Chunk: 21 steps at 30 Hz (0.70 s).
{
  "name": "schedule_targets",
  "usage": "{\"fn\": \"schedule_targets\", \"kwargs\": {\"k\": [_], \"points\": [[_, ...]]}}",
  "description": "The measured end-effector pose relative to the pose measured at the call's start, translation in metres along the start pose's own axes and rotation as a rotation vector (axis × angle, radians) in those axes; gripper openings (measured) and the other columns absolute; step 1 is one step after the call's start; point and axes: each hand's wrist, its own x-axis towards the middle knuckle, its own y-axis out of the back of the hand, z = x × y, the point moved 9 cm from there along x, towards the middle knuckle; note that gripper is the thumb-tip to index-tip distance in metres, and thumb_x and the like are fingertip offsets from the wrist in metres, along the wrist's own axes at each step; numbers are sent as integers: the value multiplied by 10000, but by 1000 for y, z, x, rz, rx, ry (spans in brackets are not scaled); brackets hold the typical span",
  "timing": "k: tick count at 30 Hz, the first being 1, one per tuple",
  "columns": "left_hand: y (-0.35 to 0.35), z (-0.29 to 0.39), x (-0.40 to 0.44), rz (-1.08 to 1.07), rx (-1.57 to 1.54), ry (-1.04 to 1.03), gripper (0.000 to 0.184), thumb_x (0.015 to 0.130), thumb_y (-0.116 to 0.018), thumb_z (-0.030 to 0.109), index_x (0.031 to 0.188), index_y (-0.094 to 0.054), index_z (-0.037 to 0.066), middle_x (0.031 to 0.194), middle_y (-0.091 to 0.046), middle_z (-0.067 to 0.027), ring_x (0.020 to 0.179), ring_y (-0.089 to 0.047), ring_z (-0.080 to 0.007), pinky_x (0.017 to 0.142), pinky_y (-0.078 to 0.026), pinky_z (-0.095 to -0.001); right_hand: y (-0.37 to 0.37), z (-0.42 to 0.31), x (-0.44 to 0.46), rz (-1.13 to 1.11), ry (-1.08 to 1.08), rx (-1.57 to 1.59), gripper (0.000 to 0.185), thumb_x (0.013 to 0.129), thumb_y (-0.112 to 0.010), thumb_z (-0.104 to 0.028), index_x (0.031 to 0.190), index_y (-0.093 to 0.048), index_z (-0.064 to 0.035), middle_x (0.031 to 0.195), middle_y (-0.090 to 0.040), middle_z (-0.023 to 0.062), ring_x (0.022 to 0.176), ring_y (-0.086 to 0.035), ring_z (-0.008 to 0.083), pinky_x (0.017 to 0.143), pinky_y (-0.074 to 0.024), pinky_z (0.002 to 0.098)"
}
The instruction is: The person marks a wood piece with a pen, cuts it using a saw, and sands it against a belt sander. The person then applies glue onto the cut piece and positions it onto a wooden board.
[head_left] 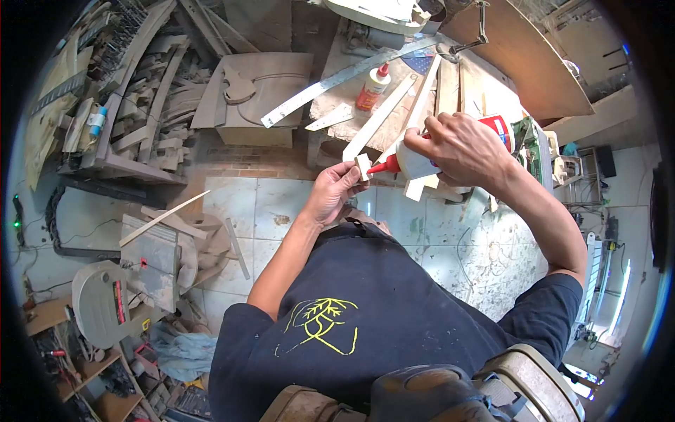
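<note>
My left hand [330, 191] pinches a small pale wood block [363, 167] between thumb and fingers, out in front of my shirt. My right hand [460, 148] is wrapped round a large white glue bottle [415, 162], tipped on its side. Its red nozzle points left, with the tip at the block; whether it touches the wood is hard to tell. Just beyond my hands, long wood strips [385, 112] lie on the workbench [325, 112]. A smaller glue bottle [373, 88] with a red cap stands there too.
A rack of wood offcuts [137, 116] stands at the far left, beside a curved-shape board [281, 77]. Lower left is a machine with a flat table [150, 257], a thin strip lying across it. A large curved panel [527, 53] borders the bench at right.
</note>
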Motion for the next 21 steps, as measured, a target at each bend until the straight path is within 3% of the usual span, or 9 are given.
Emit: {"fn": "schedule_targets", "kwargs": {"k": [11,21], "points": [[1,-2,7,9,21,3,324,994,-657,249,1210,-653,7,1064,-698,-41,960,-636,-133,919,-524,-329,-8,6,3,-36,15,-44,264,917,-644,-205,1129,-515,-114,819,-629,107,721,-669,239,614,-522,363],[1,-7,9,42,48,20,310,996,-655,235,1215,-657,16,1087,-703,-34,978,-633,-115,919,-519,-327,-17,12,3,-72,28,13,386,830,-728,-208,1132,-506,-115,823,-635,116,705,-676,251,601,-530,370]]}}
